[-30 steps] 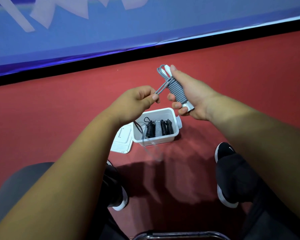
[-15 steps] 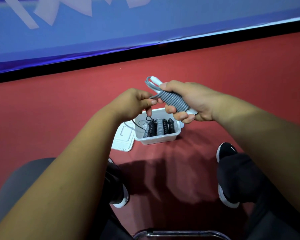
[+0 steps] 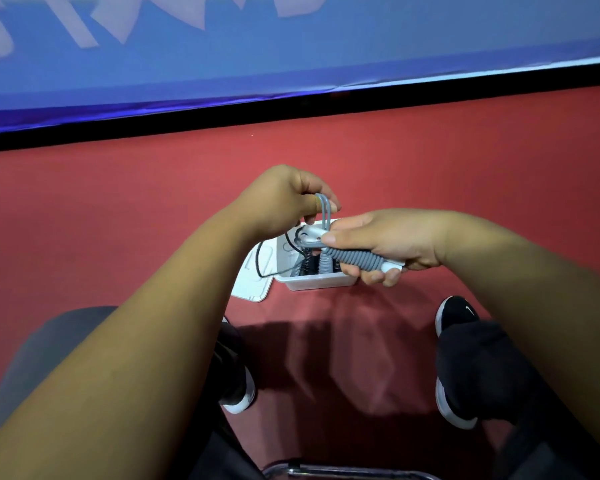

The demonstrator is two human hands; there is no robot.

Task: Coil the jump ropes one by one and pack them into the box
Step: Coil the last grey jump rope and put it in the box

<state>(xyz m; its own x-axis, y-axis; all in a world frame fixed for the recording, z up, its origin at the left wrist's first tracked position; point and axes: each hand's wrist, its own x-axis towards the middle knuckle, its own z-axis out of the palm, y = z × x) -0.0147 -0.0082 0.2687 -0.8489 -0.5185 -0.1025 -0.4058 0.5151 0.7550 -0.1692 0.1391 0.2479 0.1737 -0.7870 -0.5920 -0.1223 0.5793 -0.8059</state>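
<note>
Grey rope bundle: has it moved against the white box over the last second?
Yes. The grey rope bundle in the right hand has come down in view, from above the white box to overlapping its right end.

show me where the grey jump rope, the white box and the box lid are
grey jump rope (image 3: 355, 258): head view, on the tight wraps at the middle of the bundle.
white box (image 3: 317, 282): head view, on its near outer wall.
box lid (image 3: 253, 289): head view, on its bare near corner.

Bare hands (image 3: 284, 202) and forearms (image 3: 153, 358), black trousers (image 3: 482, 362), black sneakers (image 3: 452, 315) with white soles and a small white mark.
</note>
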